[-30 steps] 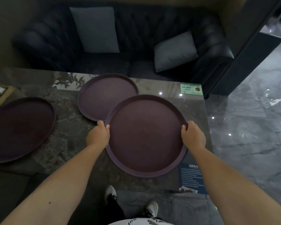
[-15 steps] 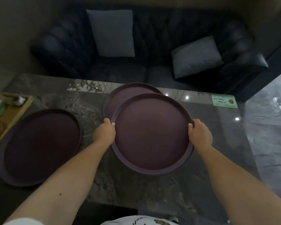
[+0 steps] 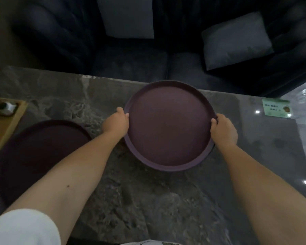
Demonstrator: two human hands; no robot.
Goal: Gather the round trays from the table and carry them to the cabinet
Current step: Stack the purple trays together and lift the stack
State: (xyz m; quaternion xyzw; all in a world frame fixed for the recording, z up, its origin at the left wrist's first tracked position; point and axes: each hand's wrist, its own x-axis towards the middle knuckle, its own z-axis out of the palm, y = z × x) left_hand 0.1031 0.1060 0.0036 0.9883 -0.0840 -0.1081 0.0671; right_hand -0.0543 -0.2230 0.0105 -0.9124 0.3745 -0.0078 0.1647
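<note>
A round purple tray (image 3: 168, 126) is held over the far middle of the dark marble table (image 3: 157, 200). My left hand (image 3: 116, 122) grips its left rim and my right hand (image 3: 223, 129) grips its right rim. It covers a second purple tray almost fully; only a thin rim (image 3: 168, 81) of that one shows at the far edge. Another round purple tray (image 3: 39, 156) lies flat on the table at the left, apart from both hands.
A wooden tray (image 3: 5, 124) with small items sits at the table's left edge. A green card (image 3: 275, 109) lies near the far right corner. A dark sofa (image 3: 60, 41) with grey cushions stands right behind the table. Glossy floor lies to the right.
Both hands have carried the held tray away from me and leftward until it sits directly over the second tray, which was partly visible before. The left tray has not moved.
</note>
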